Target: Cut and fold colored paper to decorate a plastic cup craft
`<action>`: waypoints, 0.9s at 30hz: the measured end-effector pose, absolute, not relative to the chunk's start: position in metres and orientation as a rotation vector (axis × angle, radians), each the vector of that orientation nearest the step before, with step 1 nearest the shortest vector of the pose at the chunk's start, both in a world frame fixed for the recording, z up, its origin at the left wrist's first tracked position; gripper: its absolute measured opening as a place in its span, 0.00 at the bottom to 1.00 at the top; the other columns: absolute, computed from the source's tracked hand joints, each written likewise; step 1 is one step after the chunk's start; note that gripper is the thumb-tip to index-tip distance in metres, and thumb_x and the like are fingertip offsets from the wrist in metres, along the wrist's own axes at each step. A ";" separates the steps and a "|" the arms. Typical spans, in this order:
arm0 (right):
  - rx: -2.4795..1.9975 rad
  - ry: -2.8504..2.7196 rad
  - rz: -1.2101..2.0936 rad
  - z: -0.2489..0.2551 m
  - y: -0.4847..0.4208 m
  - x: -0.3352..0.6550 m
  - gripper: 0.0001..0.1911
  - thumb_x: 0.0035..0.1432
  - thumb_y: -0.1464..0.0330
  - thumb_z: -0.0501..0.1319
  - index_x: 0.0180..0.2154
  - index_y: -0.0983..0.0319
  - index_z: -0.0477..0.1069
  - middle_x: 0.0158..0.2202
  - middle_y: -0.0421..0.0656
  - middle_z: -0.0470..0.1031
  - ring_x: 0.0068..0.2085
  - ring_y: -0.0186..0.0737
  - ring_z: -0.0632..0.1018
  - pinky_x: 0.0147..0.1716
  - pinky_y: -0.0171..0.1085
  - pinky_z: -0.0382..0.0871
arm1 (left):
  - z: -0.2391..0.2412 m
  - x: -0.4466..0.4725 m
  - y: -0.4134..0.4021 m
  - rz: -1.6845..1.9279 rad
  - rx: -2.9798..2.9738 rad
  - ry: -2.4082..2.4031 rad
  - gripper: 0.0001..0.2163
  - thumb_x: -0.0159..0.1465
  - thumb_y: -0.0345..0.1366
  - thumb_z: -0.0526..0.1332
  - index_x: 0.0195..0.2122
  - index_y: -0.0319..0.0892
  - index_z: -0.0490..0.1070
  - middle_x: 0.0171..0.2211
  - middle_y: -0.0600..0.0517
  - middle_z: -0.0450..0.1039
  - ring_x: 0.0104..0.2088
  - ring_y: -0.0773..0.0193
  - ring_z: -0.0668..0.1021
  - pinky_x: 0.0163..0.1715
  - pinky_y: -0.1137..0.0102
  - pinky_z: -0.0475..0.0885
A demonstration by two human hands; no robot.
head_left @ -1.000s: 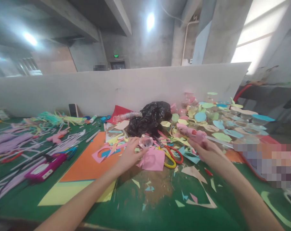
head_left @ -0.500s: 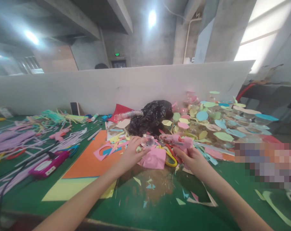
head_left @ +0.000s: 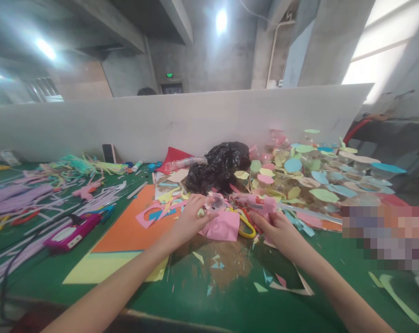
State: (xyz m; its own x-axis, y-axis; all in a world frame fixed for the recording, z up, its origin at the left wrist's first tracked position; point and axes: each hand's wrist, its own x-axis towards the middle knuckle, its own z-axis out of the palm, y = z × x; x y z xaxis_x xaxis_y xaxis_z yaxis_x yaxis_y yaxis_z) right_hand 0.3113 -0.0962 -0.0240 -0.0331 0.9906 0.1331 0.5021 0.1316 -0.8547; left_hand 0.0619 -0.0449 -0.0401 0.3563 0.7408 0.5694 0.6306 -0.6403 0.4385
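My left hand (head_left: 194, 216) is closed around a small clear plastic cup (head_left: 215, 202), its fingers hiding part of the cup. A pink hot glue gun (head_left: 256, 202) is gripped in my right hand (head_left: 272, 225), its nozzle pointing left toward the cup. Whether nozzle and cup touch, I cannot tell. Below the cup lies a piece of pink paper (head_left: 223, 226). Yellow-handled scissors (head_left: 246, 226) rest between my hands, partly covered by the paper.
Clear cups topped with coloured paper (head_left: 293, 165) crowd the right side. A black plastic bag (head_left: 223, 164) and a row of nested clear cups (head_left: 186, 163) lie behind my hands. Orange paper (head_left: 129, 226), a magenta power strip (head_left: 72, 231) and another pink glue gun (head_left: 88, 189) are at left.
The clear cup has turned slightly in my left hand, showing more of its round opening. The whole view has shifted a little; both hands keep their holds.
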 end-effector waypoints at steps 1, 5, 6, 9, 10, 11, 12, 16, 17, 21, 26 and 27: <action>-1.470 -1.649 0.797 -0.024 -0.096 0.311 0.27 0.56 0.45 0.53 0.20 0.57 0.51 0.18 0.32 0.48 0.21 0.31 0.54 0.22 0.35 0.49 | -0.040 0.062 -0.045 1.151 2.469 1.254 0.12 0.63 0.45 0.61 0.45 0.46 0.71 0.41 0.50 0.70 0.46 0.58 0.70 0.48 0.63 0.66; -1.496 -1.660 0.770 -0.024 -0.097 0.312 0.27 0.56 0.46 0.54 0.18 0.57 0.51 0.17 0.33 0.49 0.21 0.31 0.54 0.22 0.35 0.50 | -0.040 0.062 -0.044 1.137 2.476 1.258 0.12 0.63 0.45 0.61 0.45 0.46 0.72 0.41 0.50 0.70 0.46 0.58 0.70 0.47 0.63 0.66; -1.498 -1.659 0.770 -0.024 -0.097 0.312 0.27 0.56 0.46 0.54 0.18 0.57 0.52 0.17 0.33 0.50 0.21 0.32 0.55 0.22 0.35 0.51 | -0.040 0.062 -0.044 1.138 2.475 1.259 0.12 0.63 0.45 0.61 0.45 0.46 0.72 0.41 0.50 0.70 0.46 0.58 0.70 0.47 0.62 0.66; -1.492 -1.652 0.771 -0.023 -0.097 0.311 0.27 0.56 0.46 0.54 0.18 0.58 0.55 0.17 0.33 0.52 0.21 0.32 0.57 0.22 0.35 0.52 | -0.040 0.062 -0.044 1.133 2.468 1.260 0.13 0.64 0.45 0.61 0.45 0.45 0.71 0.42 0.49 0.70 0.46 0.58 0.70 0.48 0.62 0.66; -1.492 -1.650 0.769 -0.023 -0.097 0.311 0.27 0.56 0.46 0.54 0.18 0.58 0.55 0.17 0.33 0.52 0.21 0.32 0.57 0.22 0.35 0.52 | -0.041 0.062 -0.044 1.129 2.468 1.259 0.13 0.64 0.45 0.61 0.45 0.45 0.71 0.42 0.49 0.70 0.47 0.58 0.70 0.48 0.62 0.66; -1.498 -1.645 0.766 -0.022 -0.097 0.310 0.27 0.55 0.46 0.55 0.17 0.58 0.55 0.16 0.33 0.52 0.21 0.32 0.57 0.21 0.35 0.52 | -0.041 0.061 -0.044 1.123 2.469 1.259 0.13 0.64 0.45 0.60 0.46 0.45 0.71 0.43 0.49 0.70 0.47 0.58 0.70 0.49 0.62 0.66; -1.505 -1.641 0.765 -0.022 -0.097 0.310 0.27 0.55 0.46 0.55 0.17 0.58 0.54 0.16 0.33 0.51 0.20 0.32 0.57 0.21 0.35 0.52 | -0.041 0.061 -0.044 1.116 2.470 1.260 0.13 0.64 0.45 0.60 0.46 0.45 0.70 0.43 0.49 0.70 0.47 0.58 0.69 0.49 0.62 0.66; -1.539 -1.654 0.790 -0.021 -0.097 0.310 0.28 0.56 0.45 0.52 0.16 0.57 0.55 0.14 0.33 0.51 0.19 0.33 0.58 0.22 0.36 0.53 | -0.042 0.060 -0.044 1.119 2.481 1.263 0.14 0.64 0.45 0.60 0.48 0.46 0.70 0.43 0.49 0.70 0.48 0.57 0.70 0.49 0.61 0.66; -1.545 -1.666 0.795 -0.021 -0.097 0.310 0.28 0.56 0.45 0.52 0.16 0.57 0.55 0.13 0.33 0.51 0.19 0.33 0.58 0.23 0.36 0.54 | -0.042 0.060 -0.044 1.124 2.481 1.267 0.14 0.64 0.45 0.60 0.48 0.45 0.70 0.43 0.49 0.70 0.48 0.57 0.70 0.49 0.61 0.66; -1.576 -1.685 0.794 -0.024 -0.095 0.312 0.29 0.56 0.43 0.52 0.16 0.57 0.55 0.13 0.33 0.52 0.20 0.34 0.60 0.24 0.36 0.56 | -0.041 0.061 -0.045 1.126 2.489 1.271 0.14 0.64 0.44 0.60 0.48 0.44 0.70 0.43 0.48 0.70 0.48 0.57 0.70 0.49 0.61 0.67; -1.570 -1.649 0.800 -0.027 -0.094 0.312 0.29 0.55 0.43 0.53 0.16 0.58 0.56 0.13 0.34 0.55 0.20 0.34 0.60 0.23 0.36 0.55 | -0.043 0.061 -0.043 1.115 2.506 1.275 0.14 0.64 0.43 0.60 0.49 0.44 0.70 0.44 0.48 0.70 0.48 0.57 0.70 0.49 0.62 0.66; -1.572 -1.638 0.806 -0.027 -0.094 0.312 0.29 0.55 0.44 0.54 0.16 0.58 0.56 0.13 0.34 0.55 0.20 0.34 0.60 0.23 0.36 0.55 | -0.044 0.061 -0.043 1.113 2.505 1.273 0.14 0.64 0.43 0.60 0.49 0.44 0.70 0.44 0.48 0.70 0.48 0.57 0.70 0.49 0.62 0.66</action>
State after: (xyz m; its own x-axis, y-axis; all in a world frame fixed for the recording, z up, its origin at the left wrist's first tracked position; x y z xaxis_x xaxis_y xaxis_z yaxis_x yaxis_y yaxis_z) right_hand 0.3122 -0.0942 -0.0266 -0.0016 0.9973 0.0739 0.5497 0.0626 -0.8330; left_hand 0.0606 -0.0429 -0.0437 0.3763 0.7396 0.5580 0.6518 -0.6393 0.4080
